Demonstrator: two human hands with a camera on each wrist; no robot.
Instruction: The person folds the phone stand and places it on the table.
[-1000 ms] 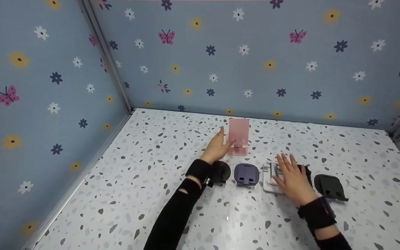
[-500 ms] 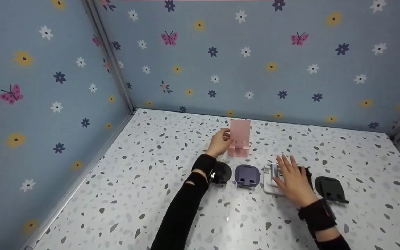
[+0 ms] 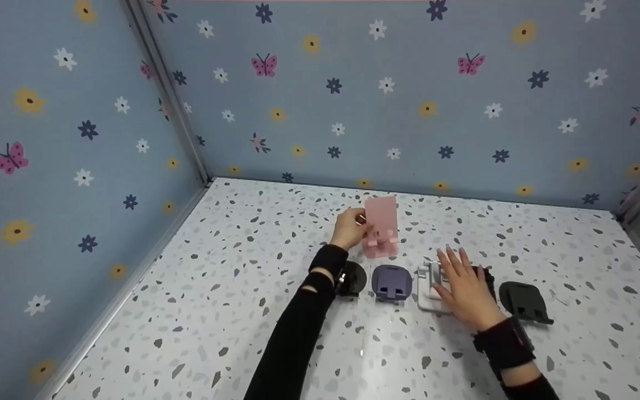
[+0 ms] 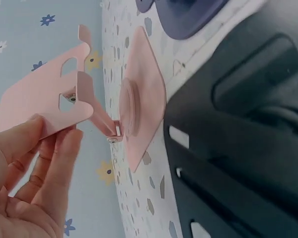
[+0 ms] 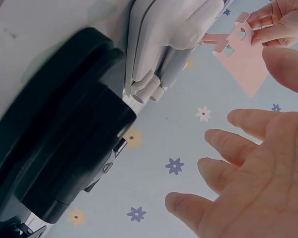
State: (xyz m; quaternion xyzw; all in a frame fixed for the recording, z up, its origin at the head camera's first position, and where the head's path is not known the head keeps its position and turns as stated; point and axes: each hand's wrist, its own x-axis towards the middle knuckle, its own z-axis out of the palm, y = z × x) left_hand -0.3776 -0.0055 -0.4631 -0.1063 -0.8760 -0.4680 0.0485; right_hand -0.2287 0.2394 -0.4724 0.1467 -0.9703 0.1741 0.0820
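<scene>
The left hand [image 3: 348, 228] pinches the side of the pink phone stand [image 3: 381, 225] with its fingers [image 4: 54, 163] and thumb. The stand's back plate leans a little, and its flat foot sits on the table [image 3: 242, 278], near the back wall. From the left wrist you can see the pink plate [image 4: 39, 99] joined by a small hinge to the foot [image 4: 141, 99].

The right hand [image 3: 461, 286] is spread flat, fingers straight and apart. It lies over the white stand [image 3: 428, 286], which is folded flat on the table. From the right wrist, the fingers [image 5: 238, 158] seem to float just above the white stand [image 5: 164, 39], so I cannot tell if they really touch it.

A row of stands lies in front of the pink one. From left to right there is a round black stand [image 3: 353, 278] right by the left wrist, then a purple stand [image 3: 391, 282], then the white one. Next comes a black stand [image 3: 486, 276] half hidden under the right hand, just beside the white one. Last is another black stand [image 3: 523, 303], a bit apart on the right.

The table is white with grey specks. The walls [image 3: 409, 111] around it are blue with flowers and pink butterflies. Both arms wear black sleeves [image 3: 292, 344], and the right wrist has a black band [image 3: 506, 344].
</scene>
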